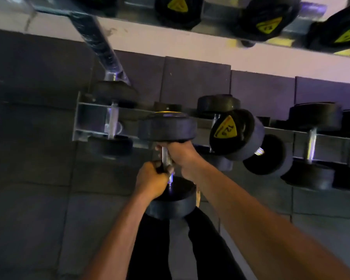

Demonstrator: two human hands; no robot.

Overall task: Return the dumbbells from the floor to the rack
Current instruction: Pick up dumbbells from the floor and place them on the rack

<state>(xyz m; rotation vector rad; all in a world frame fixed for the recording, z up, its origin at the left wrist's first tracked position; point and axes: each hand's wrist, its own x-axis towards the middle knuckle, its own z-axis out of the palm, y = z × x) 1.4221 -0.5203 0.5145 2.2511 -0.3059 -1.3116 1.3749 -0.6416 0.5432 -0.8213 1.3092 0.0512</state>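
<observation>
Rack [93, 120]: lower tier spans 9 to 3 o'clock and holds one dumbbell [112, 120] at its left end and more at 3 o'clock; a bare stretch of rail lies between them. Upper tier [216, 13] at 12 o'clock holds yellow-marked weights. Held dumbbell [167, 127]: at centre, its far head over the bare rail, its near head over the floor [38, 199]. A tilted dumbbell [236, 134] sits just beside it at 3 o'clock. Left hand [152, 180] and right hand [181, 154]: fingers curled round the handle.
</observation>
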